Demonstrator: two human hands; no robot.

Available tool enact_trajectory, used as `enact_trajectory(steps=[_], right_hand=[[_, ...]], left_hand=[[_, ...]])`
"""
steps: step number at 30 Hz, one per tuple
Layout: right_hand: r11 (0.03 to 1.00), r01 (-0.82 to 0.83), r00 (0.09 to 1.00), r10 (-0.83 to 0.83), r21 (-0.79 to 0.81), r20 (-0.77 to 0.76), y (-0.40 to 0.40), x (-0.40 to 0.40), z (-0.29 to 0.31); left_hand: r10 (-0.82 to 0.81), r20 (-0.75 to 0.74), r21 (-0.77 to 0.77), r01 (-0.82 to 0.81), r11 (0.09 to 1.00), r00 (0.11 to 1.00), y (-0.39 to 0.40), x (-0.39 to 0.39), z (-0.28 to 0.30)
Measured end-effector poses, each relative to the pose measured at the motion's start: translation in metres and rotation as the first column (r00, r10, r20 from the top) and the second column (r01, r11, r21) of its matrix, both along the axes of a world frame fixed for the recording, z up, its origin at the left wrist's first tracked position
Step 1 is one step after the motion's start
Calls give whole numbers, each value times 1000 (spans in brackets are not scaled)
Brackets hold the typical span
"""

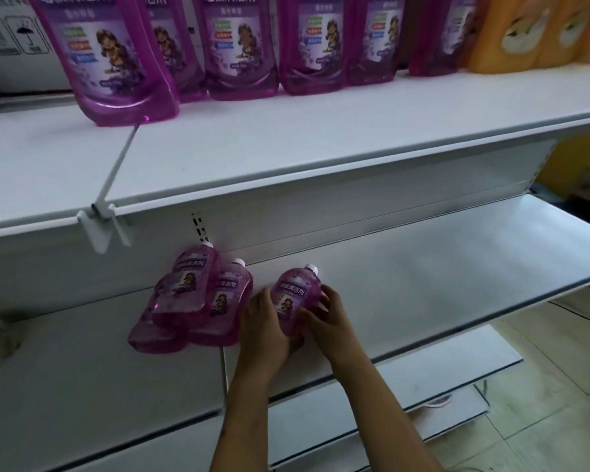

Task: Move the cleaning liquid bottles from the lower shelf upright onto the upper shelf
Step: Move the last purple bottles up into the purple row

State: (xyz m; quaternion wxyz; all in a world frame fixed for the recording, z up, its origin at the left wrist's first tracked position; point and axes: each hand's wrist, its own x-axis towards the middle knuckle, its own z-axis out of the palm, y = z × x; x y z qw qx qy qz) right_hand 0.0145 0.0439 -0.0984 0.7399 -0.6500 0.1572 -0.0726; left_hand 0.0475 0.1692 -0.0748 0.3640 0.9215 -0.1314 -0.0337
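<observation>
in the head view we have both hands round one purple bottle (293, 299) lying on the lower shelf (423, 284): left hand (264, 327) and right hand (324, 316) closed on its sides. a slick, heavy bottle could slip or knock the three-bottle heap (191, 298) just beside it. labels carry chinese characters, roughly "地板清洁剂".

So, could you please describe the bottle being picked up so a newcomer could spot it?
Look at the lower shelf, right of the heaped purple bottles. The bottle lies alone, white cap pointing back, and only it sits between the left hand and right hand.
</observation>
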Motion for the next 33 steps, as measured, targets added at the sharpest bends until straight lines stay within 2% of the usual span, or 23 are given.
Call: enact_trajectory(steps=[6,9,14,17,20,24,27,30,33], right_hand=[[970,172,984,-178,171,16,20,-23,6],[957,231,973,-230,173,-27,32,-32,12],[951,193,978,-206,243,27,50,-49,31],[954,146,982,-173,261,82,60,-64,46],[978,65,977,-102,196,185,65,-84,65],[998,-59,950,53,11,308,63,-114,99],[987,-122,899,154,-104,409,61,-129,126],[964,-166,811,254,-208,528,59,-140,154],[939,-144,746,311,-313,589,55,-147,183]], left_hand=[[-32,-132,-164,10,986,991,18,-20,-8],[-28,-71,-120,20,993,997,24,-39,-7],[-164,202,-88,184,979,966,50,-65,27],[-184,127,-233,210,949,975,77,-82,43],[-196,-39,-560,140,817,980,104,-99,54],[-312,-134,-695,136,706,940,115,-123,66],[-308,-19,-722,200,662,951,112,-138,82],[-275,105,-729,262,632,956,111,-150,108],[-275,202,-754,328,569,940,109,-157,136]])
